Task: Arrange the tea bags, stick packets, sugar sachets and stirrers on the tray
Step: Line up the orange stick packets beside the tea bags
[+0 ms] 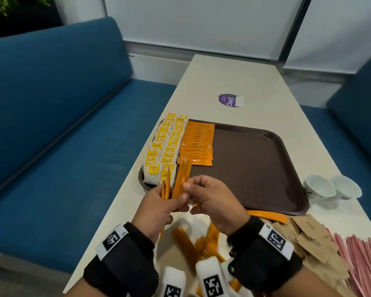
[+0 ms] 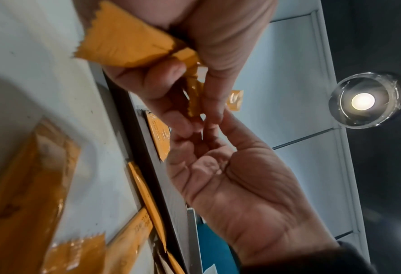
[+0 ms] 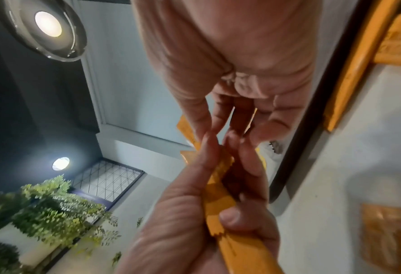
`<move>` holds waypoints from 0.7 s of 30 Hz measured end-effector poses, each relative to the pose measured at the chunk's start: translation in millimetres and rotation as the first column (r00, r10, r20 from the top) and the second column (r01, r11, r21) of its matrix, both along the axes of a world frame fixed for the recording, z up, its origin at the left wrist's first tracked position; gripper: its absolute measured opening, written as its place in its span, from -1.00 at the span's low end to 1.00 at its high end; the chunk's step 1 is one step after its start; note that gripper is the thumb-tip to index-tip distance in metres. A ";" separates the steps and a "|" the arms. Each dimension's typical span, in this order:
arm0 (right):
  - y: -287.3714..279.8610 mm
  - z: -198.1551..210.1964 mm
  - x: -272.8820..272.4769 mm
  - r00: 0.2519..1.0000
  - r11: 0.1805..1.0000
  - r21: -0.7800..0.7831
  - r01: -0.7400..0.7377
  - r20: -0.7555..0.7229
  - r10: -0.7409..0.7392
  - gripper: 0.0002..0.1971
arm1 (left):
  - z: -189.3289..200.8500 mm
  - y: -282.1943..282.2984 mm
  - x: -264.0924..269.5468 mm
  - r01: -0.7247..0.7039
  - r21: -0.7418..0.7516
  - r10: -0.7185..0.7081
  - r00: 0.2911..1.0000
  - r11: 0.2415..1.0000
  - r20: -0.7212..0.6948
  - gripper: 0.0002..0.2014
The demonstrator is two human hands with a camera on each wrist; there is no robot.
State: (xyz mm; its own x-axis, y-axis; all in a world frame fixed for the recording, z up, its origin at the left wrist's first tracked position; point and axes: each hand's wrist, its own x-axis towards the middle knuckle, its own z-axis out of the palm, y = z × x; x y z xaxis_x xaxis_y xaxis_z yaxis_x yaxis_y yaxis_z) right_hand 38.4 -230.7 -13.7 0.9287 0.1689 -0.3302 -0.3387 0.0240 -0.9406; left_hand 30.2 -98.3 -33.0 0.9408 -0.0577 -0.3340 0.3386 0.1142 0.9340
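Both hands hold orange stick packets (image 1: 181, 179) just above the near left corner of the brown tray (image 1: 266, 168). My left hand (image 1: 169, 200) grips a small bundle of them upright (image 3: 218, 196). Beside it, my right hand (image 1: 189, 186) pinches the top of the packets between thumb and fingers. On the tray's left side lie two columns of yellow-tagged tea bags (image 1: 165, 146) and a neat row of stick packets (image 1: 198, 142). More loose stick packets (image 1: 189, 243) lie on the table under my wrists. Brown sugar sachets (image 1: 311, 239) and pink stirrers (image 1: 364, 256) lie at the near right.
Two white cups (image 1: 320, 186) stand by the tray's right edge. A purple sticker (image 1: 229, 100) sits on the white table (image 1: 234, 76) beyond the tray. Blue sofa seats (image 1: 62, 125) flank the table on both sides. The tray's right half is bare.
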 end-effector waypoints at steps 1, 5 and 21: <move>-1.1 5.5 5.2 1.000 1.000 0.005 0.011 0.001 -0.011 -0.90 | -0.4 1.1 0.3 -0.006 -0.007 0.006 1.000 1.000 -0.012 -0.94; -24.9 22.9 50.6 0.982 0.907 -0.407 0.107 0.187 -0.031 -0.96 | -1.7 10.0 0.3 -0.039 0.002 0.039 0.997 0.999 -0.068 -0.91; -33.1 -3.1 144.0 0.914 0.200 -0.959 -0.201 -0.110 0.390 -0.81 | -14.6 29.8 4.9 -0.134 -0.033 0.129 0.983 0.990 -0.129 -0.92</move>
